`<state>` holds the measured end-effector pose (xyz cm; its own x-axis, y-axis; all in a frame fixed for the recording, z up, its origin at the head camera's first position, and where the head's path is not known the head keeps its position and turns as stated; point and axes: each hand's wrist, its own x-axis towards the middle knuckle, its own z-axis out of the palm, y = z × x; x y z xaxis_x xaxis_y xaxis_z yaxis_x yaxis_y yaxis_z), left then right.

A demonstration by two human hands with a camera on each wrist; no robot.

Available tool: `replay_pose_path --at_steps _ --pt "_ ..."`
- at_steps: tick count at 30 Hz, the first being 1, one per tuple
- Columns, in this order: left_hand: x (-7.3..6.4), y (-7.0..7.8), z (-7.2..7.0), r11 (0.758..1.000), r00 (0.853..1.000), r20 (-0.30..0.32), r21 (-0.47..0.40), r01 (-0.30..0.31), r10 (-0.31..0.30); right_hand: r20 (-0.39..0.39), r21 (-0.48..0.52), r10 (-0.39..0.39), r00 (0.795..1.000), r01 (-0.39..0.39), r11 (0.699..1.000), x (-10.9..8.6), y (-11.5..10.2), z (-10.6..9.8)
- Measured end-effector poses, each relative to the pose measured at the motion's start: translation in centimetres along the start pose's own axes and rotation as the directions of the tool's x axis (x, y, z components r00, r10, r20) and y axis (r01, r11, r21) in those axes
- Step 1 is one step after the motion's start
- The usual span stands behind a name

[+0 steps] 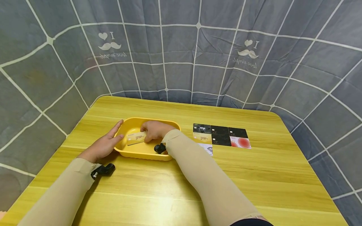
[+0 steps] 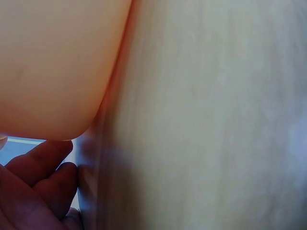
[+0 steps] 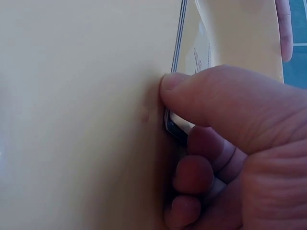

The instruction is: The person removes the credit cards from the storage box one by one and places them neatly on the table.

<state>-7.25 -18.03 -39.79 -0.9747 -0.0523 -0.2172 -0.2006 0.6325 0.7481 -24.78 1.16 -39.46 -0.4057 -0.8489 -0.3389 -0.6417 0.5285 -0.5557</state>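
A shallow yellow plastic tray (image 1: 145, 155) with rounded corners stands on the table. My right hand (image 1: 156, 130) reaches inside it and pinches a small stack of cards (image 1: 135, 138) by its right end, a gold card on top. In the right wrist view the thumb lies at the edge of the card stack (image 3: 178, 48), whose layered edges show, and the other fingers curl below. At the tray's left end my left hand (image 1: 106, 145) rests against the wall, fingers extended and thumb over the rim. The left wrist view shows those fingers (image 2: 45, 179) beside the tray's end wall (image 2: 53, 86).
Right of the tray, cards lie flat in rows: black ones such as a VIP card (image 1: 221, 140), a gold card (image 1: 202, 137), a red and white card (image 1: 240, 142), and a white card (image 1: 208, 148) partly hidden by my right sleeve. A grey checked curtain (image 1: 181, 47) hangs behind the wooden table (image 1: 135, 194).
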Motion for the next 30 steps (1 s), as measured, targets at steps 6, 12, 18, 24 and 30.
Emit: replay_pose_path --at_steps 6,12,18,24,30 --pt "0.16 -0.11 0.05 1.000 1.000 -0.005 -0.005 0.007 -0.007 -0.007 -0.007 -0.016 1.000 0.016 1.000 -0.26 -0.14 0.06" --pt "0.06 0.05 0.17 1.000 1.000 -0.002 -0.007 0.020 -0.020 -0.030 -0.023 -0.017 0.999 0.016 1.000 -0.42 -0.20 0.18" --pt "-0.03 0.24 0.07 1.000 1.000 0.000 -0.012 0.010 -0.010 -0.048 -0.015 -0.021 0.999 0.021 1.000 -0.54 -0.14 0.13" --pt "0.05 0.12 0.02 1.000 1.000 0.002 -0.014 0.008 -0.008 -0.044 0.009 -0.021 0.999 0.021 1.000 -0.63 -0.12 0.11" --pt "0.04 0.22 0.02 1.000 1.000 0.006 -0.024 0.006 -0.006 -0.046 0.037 -0.038 0.998 0.039 0.999 -0.65 -0.03 0.11"
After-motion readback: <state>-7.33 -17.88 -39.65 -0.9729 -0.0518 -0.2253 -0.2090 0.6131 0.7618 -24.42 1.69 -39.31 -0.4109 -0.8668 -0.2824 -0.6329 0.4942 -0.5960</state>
